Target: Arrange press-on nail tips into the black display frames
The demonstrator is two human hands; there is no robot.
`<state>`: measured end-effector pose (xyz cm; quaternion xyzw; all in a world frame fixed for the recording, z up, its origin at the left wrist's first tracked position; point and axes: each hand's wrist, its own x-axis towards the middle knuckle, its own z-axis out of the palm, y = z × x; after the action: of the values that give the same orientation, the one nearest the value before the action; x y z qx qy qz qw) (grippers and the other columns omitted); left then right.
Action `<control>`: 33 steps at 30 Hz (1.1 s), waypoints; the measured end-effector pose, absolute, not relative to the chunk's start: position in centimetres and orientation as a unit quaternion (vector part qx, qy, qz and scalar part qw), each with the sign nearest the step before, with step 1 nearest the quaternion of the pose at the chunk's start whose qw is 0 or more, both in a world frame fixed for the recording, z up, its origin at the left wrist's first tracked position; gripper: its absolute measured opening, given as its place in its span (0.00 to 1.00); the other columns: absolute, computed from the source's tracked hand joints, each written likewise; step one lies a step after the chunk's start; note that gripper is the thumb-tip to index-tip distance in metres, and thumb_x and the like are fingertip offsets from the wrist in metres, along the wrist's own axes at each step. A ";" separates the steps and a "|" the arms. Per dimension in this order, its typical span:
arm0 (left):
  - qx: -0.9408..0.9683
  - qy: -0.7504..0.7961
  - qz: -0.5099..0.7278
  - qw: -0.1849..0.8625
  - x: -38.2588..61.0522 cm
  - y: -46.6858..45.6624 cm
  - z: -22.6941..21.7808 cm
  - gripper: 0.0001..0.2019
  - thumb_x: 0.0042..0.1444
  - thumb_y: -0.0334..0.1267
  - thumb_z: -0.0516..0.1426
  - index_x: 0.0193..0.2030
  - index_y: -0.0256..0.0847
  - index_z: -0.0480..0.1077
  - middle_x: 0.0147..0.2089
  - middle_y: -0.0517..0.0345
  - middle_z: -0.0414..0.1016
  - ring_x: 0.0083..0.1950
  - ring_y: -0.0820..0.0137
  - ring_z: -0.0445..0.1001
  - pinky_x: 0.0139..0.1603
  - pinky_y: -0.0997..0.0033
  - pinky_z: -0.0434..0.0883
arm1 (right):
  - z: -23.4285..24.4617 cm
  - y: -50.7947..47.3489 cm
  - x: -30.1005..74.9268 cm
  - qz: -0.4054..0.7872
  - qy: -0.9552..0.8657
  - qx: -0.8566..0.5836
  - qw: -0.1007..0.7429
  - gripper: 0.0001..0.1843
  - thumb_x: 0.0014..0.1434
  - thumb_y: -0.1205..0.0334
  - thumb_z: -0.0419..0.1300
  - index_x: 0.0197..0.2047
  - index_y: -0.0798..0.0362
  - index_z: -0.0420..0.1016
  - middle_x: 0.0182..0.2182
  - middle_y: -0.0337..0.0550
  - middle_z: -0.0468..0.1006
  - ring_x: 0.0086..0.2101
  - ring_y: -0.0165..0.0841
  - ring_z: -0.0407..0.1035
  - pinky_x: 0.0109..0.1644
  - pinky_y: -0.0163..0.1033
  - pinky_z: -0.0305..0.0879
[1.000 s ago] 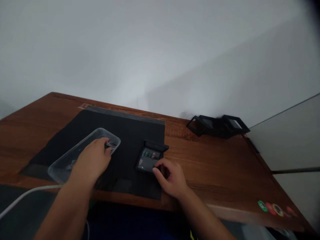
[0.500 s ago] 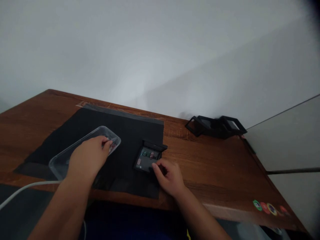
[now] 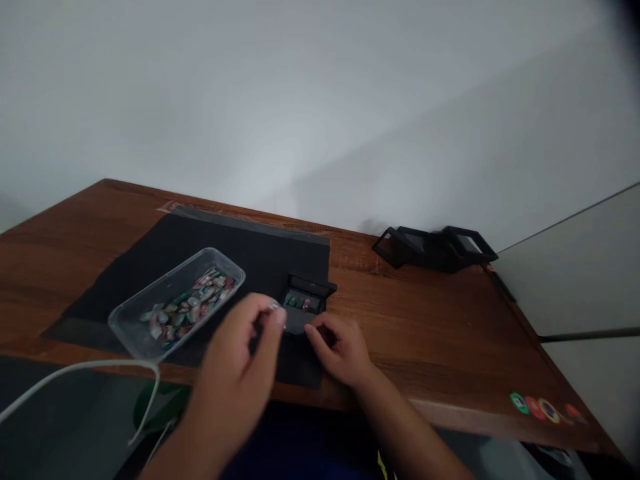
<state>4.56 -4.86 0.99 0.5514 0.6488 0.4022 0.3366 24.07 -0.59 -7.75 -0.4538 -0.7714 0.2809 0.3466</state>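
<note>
My left hand (image 3: 240,363) is over the front left of a small black box (image 3: 298,323), thumb and fingertips pinched on a pale, shiny little stone (image 3: 274,307). The box lies with its lid (image 3: 313,287) raised; green stones (image 3: 293,302) and a reddish stone (image 3: 306,305) sit in a row along its back. My left hand hides the box's left part. At its right front edge, my right hand (image 3: 343,347) grips the box between thumb and fingers. Left of both hands is a clear plastic tub (image 3: 125,327) holding many polished stones (image 3: 193,310) in mixed colours.
A black mat (image 3: 190,240) is under the tub and box on the wooden table (image 3: 425,333). Black frame-like cases (image 3: 435,250) stand against the wall at the back right. A white cable (image 3: 85,365) hangs by the front left edge. Round stickers (image 3: 535,407) mark the right front.
My left hand has moved right, from inside the tub to the box, carrying a small pale stone. The tub's stones are now uncovered. My right hand stays at the box.
</note>
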 end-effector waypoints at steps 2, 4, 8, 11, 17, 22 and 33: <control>0.507 0.582 0.474 0.423 7.5 -6.0 0.1 0.13 0.69 0.51 0.50 0.44 0.46 0.68 0.39 0.60 0.72 0.43 0.67 0.70 0.44 0.70 0.68 | -7.7 -0.9 24.3 0.302 -0.774 -0.414 0.372 0.09 0.65 0.55 0.59 0.40 0.51 0.75 0.25 0.37 0.74 0.25 0.28 0.67 0.30 0.33 0.61; 0.462 0.533 0.508 0.494 9.5 -6.5 -1.1 0.13 0.69 0.50 0.49 0.43 0.45 0.68 0.41 0.59 0.72 0.45 0.67 0.69 0.45 0.72 0.68 | -7.6 -1.2 24.6 0.324 -0.768 -0.354 0.424 0.16 0.66 0.53 0.58 0.53 0.50 0.73 0.31 0.40 0.76 0.25 0.29 0.66 0.29 0.34 0.62; 0.434 0.496 0.506 0.557 10.5 -6.2 -3.4 0.14 0.68 0.49 0.51 0.37 0.43 0.67 0.38 0.59 0.71 0.44 0.68 0.69 0.45 0.73 0.69 | -6.8 -1.4 25.0 0.323 -0.765 -0.282 0.480 0.26 0.67 0.53 0.56 0.66 0.46 0.65 0.39 0.43 0.77 0.27 0.29 0.65 0.30 0.35 0.65; 0.441 0.488 0.497 0.567 10.0 -5.9 -4.1 0.14 0.68 0.50 0.52 0.36 0.44 0.68 0.37 0.60 0.70 0.41 0.68 0.68 0.43 0.73 0.69 | -6.2 -1.3 24.9 0.296 -0.786 -0.270 0.470 0.23 0.66 0.60 0.58 0.63 0.46 0.69 0.38 0.43 0.80 0.33 0.31 0.72 0.38 0.36 0.69; 0.462 0.475 0.467 0.585 8.8 -5.5 -4.2 0.16 0.66 0.52 0.54 0.33 0.42 0.69 0.34 0.59 0.69 0.40 0.68 0.69 0.43 0.72 0.69 | -6.1 -1.4 24.4 0.294 -0.800 -0.297 0.431 0.19 0.64 0.58 0.62 0.58 0.50 0.75 0.30 0.40 0.80 0.29 0.30 0.73 0.36 0.35 0.69; 0.493 0.470 0.451 0.577 8.0 -5.7 -4.4 0.14 0.66 0.50 0.54 0.36 0.43 0.69 0.36 0.59 0.72 0.42 0.68 0.71 0.47 0.71 0.69 | -6.1 -1.8 24.1 0.407 -0.732 -0.333 0.432 0.17 0.62 0.53 0.64 0.52 0.51 0.78 0.22 0.33 0.70 0.20 0.24 0.60 0.25 0.31 0.59; 0.645 0.596 0.418 0.234 6.9 -6.8 -7.5 0.18 0.63 0.45 0.57 0.58 0.46 0.65 0.57 0.47 0.72 0.61 0.53 0.70 0.61 0.47 0.67 | -6.2 0.8 27.2 0.244 -0.747 -0.543 0.297 0.16 0.59 0.63 0.67 0.51 0.48 0.81 0.24 0.35 0.75 0.25 0.29 0.67 0.33 0.34 0.63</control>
<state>6.92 -6.83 -7.53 0.6449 0.5957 0.4178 0.2338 27.24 0.76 -6.21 -0.5431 -0.7467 0.2439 0.2968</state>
